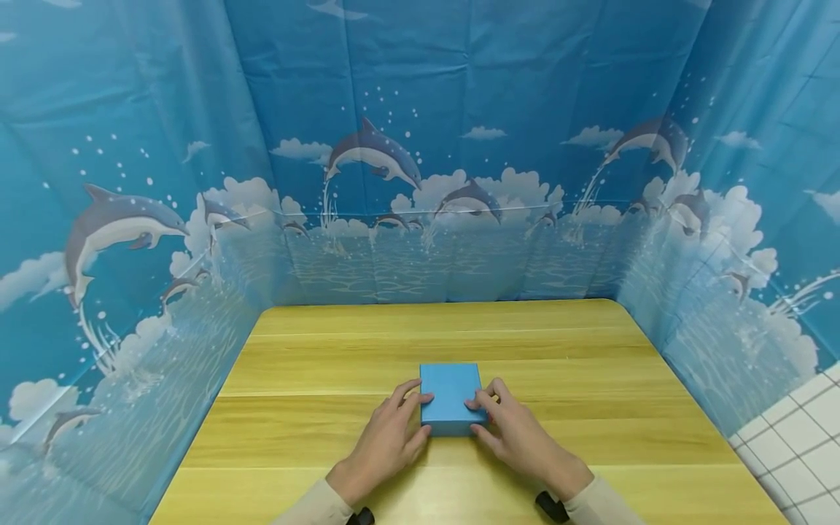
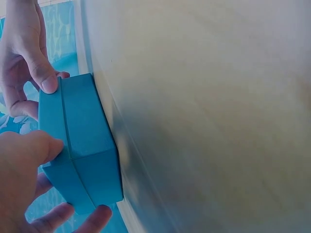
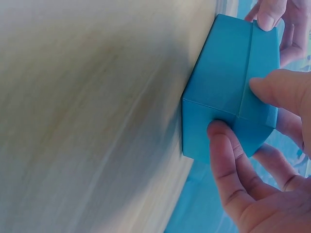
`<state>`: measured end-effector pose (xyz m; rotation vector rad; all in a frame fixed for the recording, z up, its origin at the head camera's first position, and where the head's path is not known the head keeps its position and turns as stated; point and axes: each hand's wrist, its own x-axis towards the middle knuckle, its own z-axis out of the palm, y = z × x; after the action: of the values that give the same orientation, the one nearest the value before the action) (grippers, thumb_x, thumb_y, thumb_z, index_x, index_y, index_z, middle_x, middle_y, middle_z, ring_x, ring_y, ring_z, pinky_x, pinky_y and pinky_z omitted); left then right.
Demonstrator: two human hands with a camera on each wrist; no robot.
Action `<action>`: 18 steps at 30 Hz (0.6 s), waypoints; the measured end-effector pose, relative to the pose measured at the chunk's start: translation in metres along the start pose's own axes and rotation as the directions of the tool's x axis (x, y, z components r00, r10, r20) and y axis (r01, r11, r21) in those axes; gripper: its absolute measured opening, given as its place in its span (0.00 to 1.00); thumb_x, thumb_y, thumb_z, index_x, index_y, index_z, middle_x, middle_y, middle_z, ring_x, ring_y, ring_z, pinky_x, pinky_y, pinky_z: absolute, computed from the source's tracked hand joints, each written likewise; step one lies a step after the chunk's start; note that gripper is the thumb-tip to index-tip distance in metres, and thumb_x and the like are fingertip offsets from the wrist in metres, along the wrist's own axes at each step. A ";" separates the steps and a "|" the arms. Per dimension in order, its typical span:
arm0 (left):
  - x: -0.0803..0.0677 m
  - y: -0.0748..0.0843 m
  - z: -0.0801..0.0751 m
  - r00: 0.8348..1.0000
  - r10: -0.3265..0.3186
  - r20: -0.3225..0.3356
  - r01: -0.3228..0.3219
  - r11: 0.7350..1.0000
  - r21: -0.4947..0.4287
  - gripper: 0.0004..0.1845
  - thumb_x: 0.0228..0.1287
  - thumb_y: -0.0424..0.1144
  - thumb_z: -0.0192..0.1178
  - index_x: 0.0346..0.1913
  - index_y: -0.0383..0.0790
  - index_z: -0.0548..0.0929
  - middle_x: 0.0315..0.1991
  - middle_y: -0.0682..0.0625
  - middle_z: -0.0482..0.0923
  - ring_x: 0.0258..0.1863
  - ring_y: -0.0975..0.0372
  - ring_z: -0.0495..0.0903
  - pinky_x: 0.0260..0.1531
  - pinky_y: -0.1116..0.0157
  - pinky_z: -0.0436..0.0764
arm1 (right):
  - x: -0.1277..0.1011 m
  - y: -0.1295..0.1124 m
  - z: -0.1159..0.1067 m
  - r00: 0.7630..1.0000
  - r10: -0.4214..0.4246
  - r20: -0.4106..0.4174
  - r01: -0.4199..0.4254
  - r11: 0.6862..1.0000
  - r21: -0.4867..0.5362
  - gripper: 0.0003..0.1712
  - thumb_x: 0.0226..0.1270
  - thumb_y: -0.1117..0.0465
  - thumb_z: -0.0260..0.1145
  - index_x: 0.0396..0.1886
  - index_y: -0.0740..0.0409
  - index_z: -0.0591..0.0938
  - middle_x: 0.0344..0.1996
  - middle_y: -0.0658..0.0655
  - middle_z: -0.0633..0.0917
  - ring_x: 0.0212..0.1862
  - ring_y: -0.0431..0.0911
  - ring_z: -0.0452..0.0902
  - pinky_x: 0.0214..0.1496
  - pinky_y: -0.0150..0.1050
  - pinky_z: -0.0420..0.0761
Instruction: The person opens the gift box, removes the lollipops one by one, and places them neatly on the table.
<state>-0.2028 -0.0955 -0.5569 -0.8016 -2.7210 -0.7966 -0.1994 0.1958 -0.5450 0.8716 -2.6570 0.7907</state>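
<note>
— Where is the box?

— The blue box (image 1: 450, 397) sits mid-counter (image 1: 328, 364); my left hand (image 1: 387, 437) and right hand (image 1: 518, 434) pinch its near corners, fingers (image 3: 228, 160) curled on the lid seam.

— How will it handle?

— Probably light, stiff card; grip the side walls.

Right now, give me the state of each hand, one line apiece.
Left hand: grips the left side of the blue box, thumb and fingers pinching it.
Right hand: grips the box's right side the same way.
</note>
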 end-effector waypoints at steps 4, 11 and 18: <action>-0.003 0.001 0.000 1.000 0.008 -0.004 -0.008 1.000 -0.002 0.27 0.85 0.43 0.73 0.80 0.46 0.82 0.87 0.40 0.72 0.76 0.44 0.85 0.71 0.32 0.86 | -0.002 -0.002 0.000 1.000 0.012 0.006 -0.012 1.000 0.009 0.25 0.76 0.64 0.84 0.68 0.57 0.88 0.54 0.53 0.81 0.41 0.31 0.73 0.40 0.29 0.80; -0.009 0.002 -0.001 1.000 0.004 -0.014 -0.004 1.000 -0.012 0.26 0.84 0.43 0.73 0.79 0.46 0.82 0.87 0.40 0.72 0.77 0.42 0.85 0.69 0.31 0.86 | -0.006 -0.004 0.002 1.000 -0.003 -0.009 0.003 1.000 0.022 0.26 0.76 0.64 0.84 0.70 0.56 0.88 0.56 0.54 0.81 0.43 0.31 0.75 0.42 0.29 0.82; -0.008 0.004 0.000 1.000 0.000 -0.010 0.000 0.999 -0.042 0.26 0.85 0.44 0.73 0.79 0.46 0.82 0.87 0.41 0.72 0.75 0.42 0.86 0.68 0.30 0.86 | -0.013 -0.001 0.004 0.999 0.014 -0.036 -0.011 0.997 0.072 0.25 0.77 0.65 0.83 0.69 0.55 0.88 0.62 0.58 0.82 0.47 0.37 0.83 0.45 0.31 0.87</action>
<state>-0.1938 -0.0963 -0.5581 -0.8039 -2.7035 -0.8577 -0.1886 0.1989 -0.5525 0.8503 -2.6195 0.9009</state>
